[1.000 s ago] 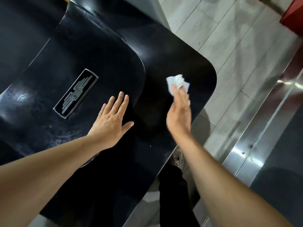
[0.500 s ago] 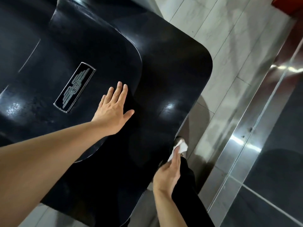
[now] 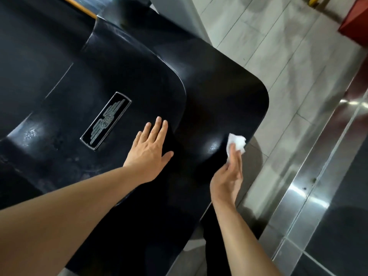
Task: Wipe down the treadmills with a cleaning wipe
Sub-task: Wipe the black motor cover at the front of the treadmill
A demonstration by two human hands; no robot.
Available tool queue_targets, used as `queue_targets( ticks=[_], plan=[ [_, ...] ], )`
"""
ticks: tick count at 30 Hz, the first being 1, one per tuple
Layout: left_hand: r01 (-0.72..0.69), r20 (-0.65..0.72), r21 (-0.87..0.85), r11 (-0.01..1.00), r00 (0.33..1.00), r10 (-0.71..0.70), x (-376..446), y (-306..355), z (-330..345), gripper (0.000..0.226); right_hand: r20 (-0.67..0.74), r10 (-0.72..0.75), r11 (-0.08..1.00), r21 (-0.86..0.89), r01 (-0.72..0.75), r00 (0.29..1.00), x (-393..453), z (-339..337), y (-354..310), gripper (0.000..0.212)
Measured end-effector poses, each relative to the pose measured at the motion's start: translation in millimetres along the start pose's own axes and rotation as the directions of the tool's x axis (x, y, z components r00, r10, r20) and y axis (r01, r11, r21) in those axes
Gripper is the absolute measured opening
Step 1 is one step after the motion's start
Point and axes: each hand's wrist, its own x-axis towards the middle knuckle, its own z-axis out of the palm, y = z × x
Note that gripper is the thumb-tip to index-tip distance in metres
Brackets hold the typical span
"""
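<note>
1. A pale tiled floor (image 3: 278,62) with a steel strip (image 3: 310,194) runs along the right of the glossy black treadmill cover (image 3: 219,100).
2. The left hand (image 3: 151,148) lies flat, fingers straight, beside the winged badge (image 3: 106,120), holding nothing.
3. The right hand (image 3: 229,176) pinches the crumpled white wipe (image 3: 237,143) against the cover's right edge.
4. Half a second ago the wipe was lower down that edge; it has swept back up, so the edge is probably mid-scrub, with the broad top likely left.

I saw both forearms bare, no sleeves, watch or rings; dark trousers (image 3: 213,236) showed at the lower centre.
</note>
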Motion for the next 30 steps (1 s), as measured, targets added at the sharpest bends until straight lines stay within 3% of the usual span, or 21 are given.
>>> queue_targets(
  ticks=[2, 4, 6, 8, 11, 14, 16, 18, 20, 23, 25, 26, 27, 30],
  plan=[
    [0.021, -0.026, -0.011, 1.000, 0.999, -0.021, -1, 3, 0, 0.088, 0.077, -0.311, 0.949, -0.029, 0.314, 0.947, 14, 7, -23, 0.062],
    [0.043, -0.069, -0.034, 0.998, 0.997, -0.046, 0, 8, -3, 0.088, 0.263, -0.574, 0.810, 0.043, 0.585, 0.775, 25, 22, -43, 0.051],
    [0.070, -0.127, -0.075, 0.995, 0.989, -0.079, 5, 14, -8, 0.084, 0.403, -0.696, 0.679, 0.099, 0.727, 0.595, 38, 37, -57, 0.048],
    [0.101, -0.147, -0.071, 0.992, 0.983, -0.111, 15, 18, -14, 0.087, 0.404, -0.734, 0.632, 0.112, 0.767, 0.546, 63, 47, -65, 0.049],
    [0.138, -0.134, -0.055, 0.989, 0.980, -0.144, 39, 20, -25, 0.101, 0.327, -0.728, 0.648, 0.042, 0.760, 0.603, 119, 52, -79, 0.060],
    [0.225, -0.091, -0.092, 0.970, 0.968, -0.233, 65, 22, -38, 0.112, 0.238, -0.568, 0.803, -0.050, 0.594, 0.788, 183, 45, -86, 0.069],
    [0.319, -0.043, -0.131, 0.939, 0.944, -0.327, 79, 22, -45, 0.119, 0.233, -0.426, 0.864, -0.181, 0.469, 0.874, 214, 42, -85, 0.068],
    [0.374, 0.015, -0.149, 0.915, 0.926, -0.376, 87, 20, -47, 0.123, 0.254, -0.441, 0.860, -0.155, 0.486, 0.861, 218, 49, -94, 0.062],
    [0.390, 0.045, -0.146, 0.909, 0.921, -0.388, 89, 19, -45, 0.124, 0.355, -0.625, 0.752, 0.035, 0.659, 0.695, 196, 61, -111, 0.054],
    [0.415, 0.070, -0.146, 0.898, 0.910, -0.409, 91, 19, -45, 0.125, 0.473, -0.810, 0.503, 0.256, 0.825, 0.347, 163, 73, -118, 0.046],
    [0.437, 0.103, -0.144, 0.888, 0.899, -0.426, 91, 21, -48, 0.125, 0.527, -0.823, 0.419, 0.311, 0.853, 0.213, 176, 72, -116, 0.046],
    [0.444, 0.121, -0.142, 0.885, 0.895, -0.429, 91, 22, -50, 0.125, 0.545, -0.816, 0.411, 0.307, 0.858, 0.196, 189, 68, -111, 0.047],
    [0.444, 0.135, -0.141, 0.885, 0.894, -0.427, 92, 22, -51, 0.125, 0.552, -0.798, 0.444, 0.270, 0.854, 0.240, 207, 63, -105, 0.048],
    [0.458, 0.181, -0.139, 0.878, 0.883, -0.432, 91, 22, -57, 0.124, 0.475, -0.637, 0.712, 0.060, 0.699, 0.608, 250, 43, -93, 0.061]
  ],
)
